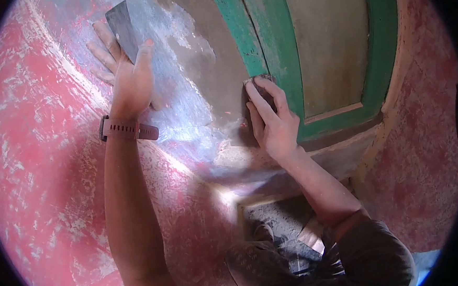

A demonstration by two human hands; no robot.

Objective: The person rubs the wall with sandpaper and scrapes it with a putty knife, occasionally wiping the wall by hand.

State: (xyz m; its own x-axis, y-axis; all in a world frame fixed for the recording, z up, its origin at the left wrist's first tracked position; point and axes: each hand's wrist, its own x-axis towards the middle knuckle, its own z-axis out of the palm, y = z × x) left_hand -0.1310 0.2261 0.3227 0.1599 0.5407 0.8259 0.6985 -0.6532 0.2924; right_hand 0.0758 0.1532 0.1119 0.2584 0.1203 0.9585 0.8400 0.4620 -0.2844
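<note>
Left hand up high on the wall, palm toward the surface, fingers spread flat with the thumb hooked over a scraper blade, so it's gripping that scraper, pinning the flat metal blade against the plaster. Blade is dark grey, pointing up and slightly left, its top edge near the upper border of the view. Reddish-brown watch strap on that wrist. Wall under the blade is scraped to a grey-white patch; everywhere else to the left it's red paint, worn and flaking with pale streaks. Right hand lower and further right, well apart from the left, fingers extended and pressed onto a small dark pad, looks like a sanding block or a folded sheet, can't tell which. It's held flat under the fingertips against the wall just beside the green window frame, touching or almost touching the frame's edge. Frame is painted green with a dull tan panel inside it. Below the frame a bare sill ledge, dusty. Down low, the person's dark sleeve and patterned clothing, plus grey dusty floor in a lit strip. More red wall to the right of the frame.
</note>
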